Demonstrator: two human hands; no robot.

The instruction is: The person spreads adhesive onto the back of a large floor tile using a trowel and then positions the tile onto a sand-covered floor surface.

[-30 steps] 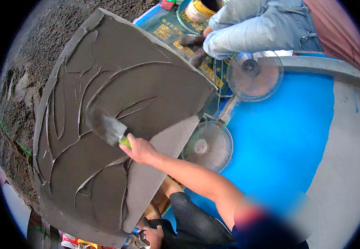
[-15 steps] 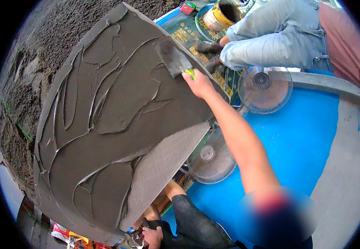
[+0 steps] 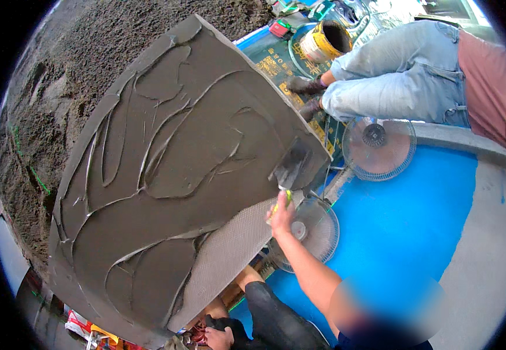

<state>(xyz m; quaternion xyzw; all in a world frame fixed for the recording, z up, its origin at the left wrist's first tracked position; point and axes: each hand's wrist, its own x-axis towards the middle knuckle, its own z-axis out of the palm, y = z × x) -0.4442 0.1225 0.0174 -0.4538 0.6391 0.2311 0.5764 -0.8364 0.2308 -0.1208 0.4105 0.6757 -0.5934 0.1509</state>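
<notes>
My right hand [image 3: 282, 214] grips the yellow-green handle of a trowel [image 3: 294, 160]. Its broad, flat blade lies against dark wet mortar [image 3: 206, 146] near the board's right edge. The mortar covers most of a large tilted board and carries raised, curving ridges. Along the near right side, a strip of bare grey mesh-textured surface [image 3: 229, 239] shows. At the bottom, my left hand [image 3: 220, 338] rests beside my black-clad leg [image 3: 273, 312], below the board's near edge. Its fingers are too small and partly hidden to read.
Two round fans [image 3: 379, 149] stand right of the board, over blue flooring [image 3: 410, 204]. A person in light jeans [image 3: 399, 81] is at the upper right, near a yellow bucket [image 3: 324, 42]. Rough dark soil or mortar [image 3: 90, 58] lies beyond the board. Colourful packages [image 3: 78, 325] sit lower left.
My right hand has drawn the trowel towards me, from the board's upper right to its right corner beside the bare strip. The whole view has shifted slightly.
</notes>
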